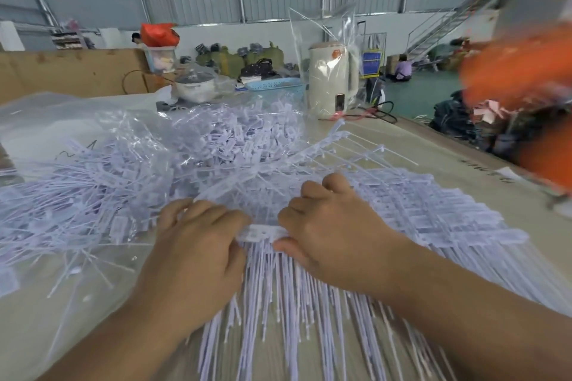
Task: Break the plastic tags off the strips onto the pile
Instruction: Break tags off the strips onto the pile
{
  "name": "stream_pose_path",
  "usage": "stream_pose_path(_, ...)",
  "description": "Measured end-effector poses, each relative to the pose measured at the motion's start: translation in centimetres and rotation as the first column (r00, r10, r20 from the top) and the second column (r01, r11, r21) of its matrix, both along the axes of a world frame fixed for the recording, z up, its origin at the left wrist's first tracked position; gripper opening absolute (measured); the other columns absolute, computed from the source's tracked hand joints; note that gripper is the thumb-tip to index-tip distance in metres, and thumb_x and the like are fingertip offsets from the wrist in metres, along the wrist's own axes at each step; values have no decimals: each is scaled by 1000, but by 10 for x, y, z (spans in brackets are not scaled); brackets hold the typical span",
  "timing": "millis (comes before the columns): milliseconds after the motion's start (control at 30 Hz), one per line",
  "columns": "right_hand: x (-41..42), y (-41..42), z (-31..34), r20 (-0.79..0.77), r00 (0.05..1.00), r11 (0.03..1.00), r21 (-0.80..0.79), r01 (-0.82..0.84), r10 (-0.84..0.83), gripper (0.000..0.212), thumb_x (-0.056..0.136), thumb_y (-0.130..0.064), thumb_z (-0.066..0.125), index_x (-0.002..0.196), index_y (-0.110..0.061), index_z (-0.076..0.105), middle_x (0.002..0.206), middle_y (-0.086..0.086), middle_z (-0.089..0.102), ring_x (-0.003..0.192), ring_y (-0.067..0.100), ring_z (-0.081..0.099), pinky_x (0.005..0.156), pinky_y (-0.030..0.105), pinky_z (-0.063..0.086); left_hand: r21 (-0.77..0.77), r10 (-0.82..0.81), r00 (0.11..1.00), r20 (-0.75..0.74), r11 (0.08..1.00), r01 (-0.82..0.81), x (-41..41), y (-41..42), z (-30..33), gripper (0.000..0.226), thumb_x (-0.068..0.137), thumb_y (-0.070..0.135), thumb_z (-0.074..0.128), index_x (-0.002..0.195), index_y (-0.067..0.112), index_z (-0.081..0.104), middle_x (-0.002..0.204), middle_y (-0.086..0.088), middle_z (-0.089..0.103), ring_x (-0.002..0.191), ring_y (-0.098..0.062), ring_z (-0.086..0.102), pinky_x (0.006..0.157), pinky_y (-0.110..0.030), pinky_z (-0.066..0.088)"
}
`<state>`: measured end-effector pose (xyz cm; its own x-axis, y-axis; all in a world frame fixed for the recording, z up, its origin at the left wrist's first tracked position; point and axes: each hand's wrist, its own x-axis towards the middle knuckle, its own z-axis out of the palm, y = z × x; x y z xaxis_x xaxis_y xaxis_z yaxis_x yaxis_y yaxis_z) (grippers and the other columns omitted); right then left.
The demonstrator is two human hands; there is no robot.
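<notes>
Head view: two bare hands met at the near centre of a tabletop [433, 145]. The left hand [198, 254] and right hand [328, 232] each held a curled grip on one white strip [263, 233] of tags. A loose tag pile [130, 182] lay just beyond, to the left. A cream kettle [331, 80] stood far behind.

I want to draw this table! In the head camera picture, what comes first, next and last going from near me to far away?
Long white plastic tails of the strips → left hand and right hand gripping the strips → heaped pile of loose white plastic tags → cream electric kettle inside a clear bag.
</notes>
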<state>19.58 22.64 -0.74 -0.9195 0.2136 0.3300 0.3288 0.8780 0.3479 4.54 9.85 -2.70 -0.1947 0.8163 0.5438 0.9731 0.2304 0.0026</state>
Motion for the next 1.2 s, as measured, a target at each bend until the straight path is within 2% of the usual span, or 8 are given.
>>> stream_pose_path(267,23,15,17,249,942,894,-331,300,-224,96,62,-96,10,102,-27,63,95,-6,57,102,19,40,101,52,22,177,-72,997,39,982,64,2,0,7,26,79,30,39,83,21,63,78,10,58,80,-19,53,82,-29,23)
stream_pose_path(433,31,27,22,196,978,859,-486,162,-73,45,86,-69,43,77,-27,55,81,-6,52,82,6,42,96,40,27,183,-73,990,120,982,50,5,-2,5,26,79,35,39,86,23,62,72,20,48,73,-13,48,76,-29,24)
stream_pose_path(567,30,28,19,105,994,951,-305,58,-27,36,95,-49,40,67,-27,37,74,-5,46,77,14,34,87,39,31,53,-92,953,290,995,80,-7,-4,-1,19,88,51,47,99,39,56,90,29,52,93,5,50,85,-23,34)
stream_pose_path(733,28,21,24,-66,998,976,-216,-11,-3,36,96,-50,32,68,-28,28,71,-7,39,79,17,32,77,35,24,80,-131,666,734,991,106,-13,-6,-5,35,72,55,63,107,50,63,108,46,56,103,27,47,75,9,30)
stream_pose_path(867,28,19,27,-159,987,985,-165,-43,17,37,96,-52,28,71,-25,30,68,-7,38,76,17,32,74,34,20,158,-166,709,685,984,79,-15,-4,-9,37,71,59,69,106,66,57,108,50,54,104,28,47,79,-1,35)
stream_pose_path(1000,26,17,26,-141,990,995,-96,-40,26,40,92,-58,18,79,-25,36,65,-6,44,74,18,34,75,35,22,361,-222,786,576,933,-1,-17,-3,-9,31,74,43,67,100,56,59,101,36,61,93,18,57,74,-20,41)
stream_pose_path(1133,24,18,22,-97,993,994,-83,-75,67,41,89,-62,18,81,-28,39,63,-6,50,71,20,45,75,35,23,439,-383,601,701,897,59,-17,-10,1,24,67,41,65,91,39,63,79,11,68,65,-9,60,65,-35,44)
stream_pose_path(1200,21,16,19,-72,994,993,-69,-92,87,40,90,-62,18,82,-29,37,63,-6,48,71,20,47,74,33,20,448,-380,636,671,892,60,-12,-13,5,19,70,41,65,88,38,62,81,12,68,62,-9,60,61,-33,45)
